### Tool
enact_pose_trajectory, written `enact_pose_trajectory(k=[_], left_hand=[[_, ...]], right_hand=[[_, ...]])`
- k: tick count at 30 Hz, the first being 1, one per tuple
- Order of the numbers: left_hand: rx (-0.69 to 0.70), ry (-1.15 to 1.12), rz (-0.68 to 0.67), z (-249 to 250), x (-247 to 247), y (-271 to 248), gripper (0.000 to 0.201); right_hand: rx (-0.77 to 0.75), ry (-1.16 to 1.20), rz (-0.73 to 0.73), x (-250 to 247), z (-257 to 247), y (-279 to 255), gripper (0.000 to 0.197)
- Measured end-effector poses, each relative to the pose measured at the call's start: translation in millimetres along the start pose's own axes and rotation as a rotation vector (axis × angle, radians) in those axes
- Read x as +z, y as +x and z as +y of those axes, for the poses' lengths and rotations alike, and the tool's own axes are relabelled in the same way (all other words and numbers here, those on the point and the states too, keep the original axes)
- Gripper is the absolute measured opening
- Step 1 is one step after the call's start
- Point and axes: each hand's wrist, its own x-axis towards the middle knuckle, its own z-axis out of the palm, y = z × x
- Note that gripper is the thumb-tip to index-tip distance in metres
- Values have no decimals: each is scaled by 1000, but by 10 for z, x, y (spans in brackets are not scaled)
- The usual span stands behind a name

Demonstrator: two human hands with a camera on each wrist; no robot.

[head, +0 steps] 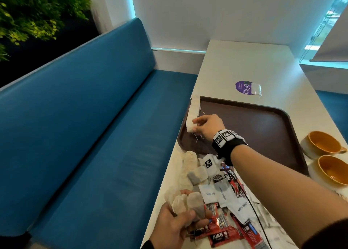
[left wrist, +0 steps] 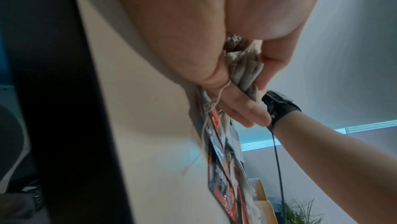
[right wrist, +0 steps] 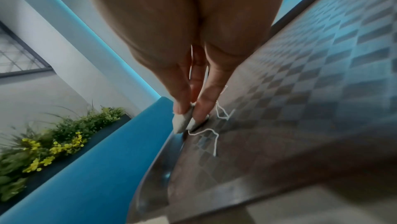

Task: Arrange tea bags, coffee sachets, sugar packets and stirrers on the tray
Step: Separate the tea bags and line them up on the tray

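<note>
A brown tray (head: 263, 128) lies on the white table. Along its left edge runs a row of white tea bags (head: 194, 109). My right hand (head: 203, 124) pinches the nearest tea bag (right wrist: 182, 120) of that row between thumb and fingers, low over the tray's left rim (right wrist: 150, 176), its string trailing on the tray. My left hand (head: 175, 224) grips a bunch of tea bags (head: 186, 203) at the table's near left edge; in the left wrist view the bunch of tea bags (left wrist: 242, 68) is squeezed in my fist. Red coffee sachets (head: 220, 235) and white sugar packets (head: 226, 198) lie beside it.
More loose tea bags (head: 190, 169) lie between my hands. Two orange cups (head: 327, 154) stand right of the tray. A purple sticker (head: 244, 87) is on the table beyond the tray. A blue bench (head: 94, 135) runs along the table's left side.
</note>
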Motion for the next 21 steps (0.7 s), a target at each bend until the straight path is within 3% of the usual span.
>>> enact_pose_trajectory(k=[6,10,13,18,21], left_hand=[[21,10,-10,0,-26,8,57],[72,50,49,-45,-54,60,32],[62,35,25,-47,-56,56,29],[89,71,26,-43,-56,46,41],[107,73,72,-72,-65,50,36]], right_hand=[[31,-155,-53,129,-63,146,31],[35,-267,-63,159,-101,191,32],[17,-317,-67,157,-84,181,39],[-49,-176,47,-4,-154,14,29],[-97,-47,69,-154,-251,-327,17]])
